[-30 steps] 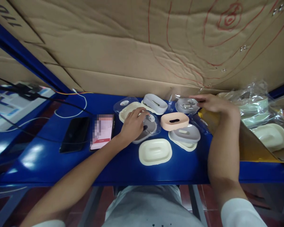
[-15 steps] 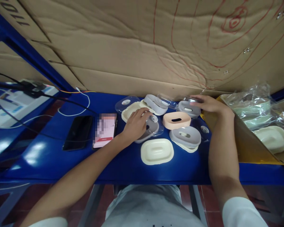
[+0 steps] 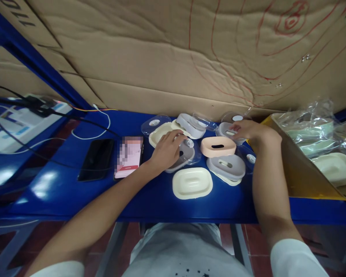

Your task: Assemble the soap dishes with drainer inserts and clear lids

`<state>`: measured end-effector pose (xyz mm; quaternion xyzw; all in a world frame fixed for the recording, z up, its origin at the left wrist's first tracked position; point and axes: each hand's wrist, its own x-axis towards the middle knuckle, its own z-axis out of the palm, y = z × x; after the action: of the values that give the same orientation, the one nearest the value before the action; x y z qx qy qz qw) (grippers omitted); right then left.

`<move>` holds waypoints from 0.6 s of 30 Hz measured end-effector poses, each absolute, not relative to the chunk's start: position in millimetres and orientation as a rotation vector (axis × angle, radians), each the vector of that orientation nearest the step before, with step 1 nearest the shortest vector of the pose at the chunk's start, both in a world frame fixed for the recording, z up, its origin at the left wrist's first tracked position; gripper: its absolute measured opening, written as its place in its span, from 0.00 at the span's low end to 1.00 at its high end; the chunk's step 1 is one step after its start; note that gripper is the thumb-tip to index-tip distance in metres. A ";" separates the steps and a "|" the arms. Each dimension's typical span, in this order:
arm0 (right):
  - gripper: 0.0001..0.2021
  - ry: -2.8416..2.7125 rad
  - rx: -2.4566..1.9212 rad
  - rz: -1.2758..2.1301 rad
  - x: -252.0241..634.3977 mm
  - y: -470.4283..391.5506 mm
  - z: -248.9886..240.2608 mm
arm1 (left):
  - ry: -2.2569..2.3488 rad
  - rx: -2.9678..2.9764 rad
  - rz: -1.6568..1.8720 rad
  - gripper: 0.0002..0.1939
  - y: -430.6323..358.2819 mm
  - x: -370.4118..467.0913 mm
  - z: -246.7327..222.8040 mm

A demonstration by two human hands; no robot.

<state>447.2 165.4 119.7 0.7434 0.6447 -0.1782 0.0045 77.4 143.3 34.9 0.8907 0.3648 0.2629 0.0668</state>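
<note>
Taking twelve o'clock as straight away from our body, we hold our left hand [image 3: 167, 151] palm down, fingers curved and close together, over the near grey dish [image 3: 177, 166] and the labelled clear lid [image 3: 190, 144] overlapping it. Our right hand [image 3: 245, 130] points toward nine, fingers slightly bent over the far grey dish [image 3: 223, 129]. We cannot tell whether either hand pinches anything or only rests.

The relation that matters is between our right hand and that far dish: it sits at the fingertips' nine, its long axis running roughly from ten to four. Our right hand is much the nearer; from our left, the dish lies at about two, with the peach dish [image 3: 218, 152] near the straight path between.

Further out, a stacked grey dish [image 3: 235, 169] sits on a cream piece at five from the peach one. A cream tray [image 3: 192, 183] lies at four from our left hand, and a phone [image 3: 128, 157] at its nine. At four from our right hand stands the carton [image 3: 296, 173], holding bagged pieces.

Our right hand hides the far dish's right end; our left thumb is hard to make out. Glare blurs the plastic bags [image 3: 314, 123], and the carton's right side is cut off.
</note>
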 end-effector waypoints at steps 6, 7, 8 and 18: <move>0.34 1.913 2.264 -0.596 433.4 173.0 99.0 | 1.106 2.684 0.748 0.29 143.8 76.7 35.5; 0.34 1.918 2.263 -0.579 432.0 174.1 96.9 | 1.104 2.683 0.740 0.29 143.7 76.7 35.8; 0.34 1.928 2.263 -0.564 431.2 174.9 95.4 | 1.103 2.684 0.737 0.28 143.5 76.8 36.2; 0.16 2.243 2.341 -0.634 447.0 158.9 122.6 | 1.091 2.686 0.713 0.27 141.9 77.8 38.4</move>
<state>447.0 158.9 122.6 0.7062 0.6768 -0.1914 -0.0810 77.8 141.9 38.4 0.8969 0.3644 0.2382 0.0777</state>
